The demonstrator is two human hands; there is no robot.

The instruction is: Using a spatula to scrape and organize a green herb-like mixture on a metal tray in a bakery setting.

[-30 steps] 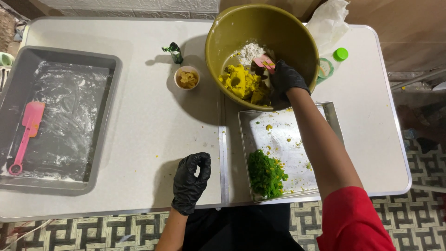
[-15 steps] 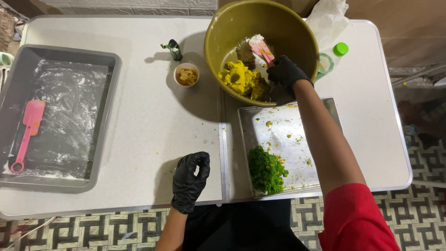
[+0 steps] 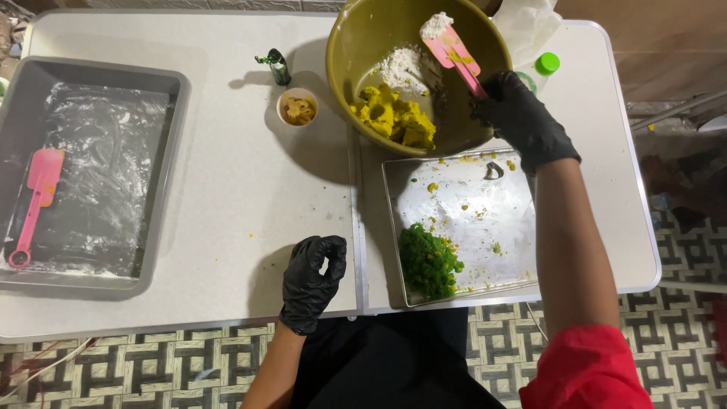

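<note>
My right hand [image 3: 522, 121], in a black glove, grips a pink spatula [image 3: 453, 49] by its handle at the rim of a large olive-green bowl [image 3: 356, 38]. The spatula blade is raised and carries white flour. Inside the bowl lie yellow chunks [image 3: 395, 117] and a patch of white flour [image 3: 401, 67]. My left hand [image 3: 312, 276], also gloved in black, rests on the white table [image 3: 242, 197] near its front edge, fingers curled with nothing in them.
A metal tray [image 3: 469, 204] before the bowl holds chopped green herbs [image 3: 429, 261]. A small cup [image 3: 297, 107] and a dark little bottle [image 3: 278, 67] stand left of the bowl. A grey floured tray [image 3: 163, 189] at the left holds a second pink spatula [image 3: 34, 204]. A green-capped container [image 3: 547, 64] sits far right.
My right hand has lifted the pink spatula out of the bowl's contents, blade up with flour on it. The view has moved closer. My left hand has stayed put.
</note>
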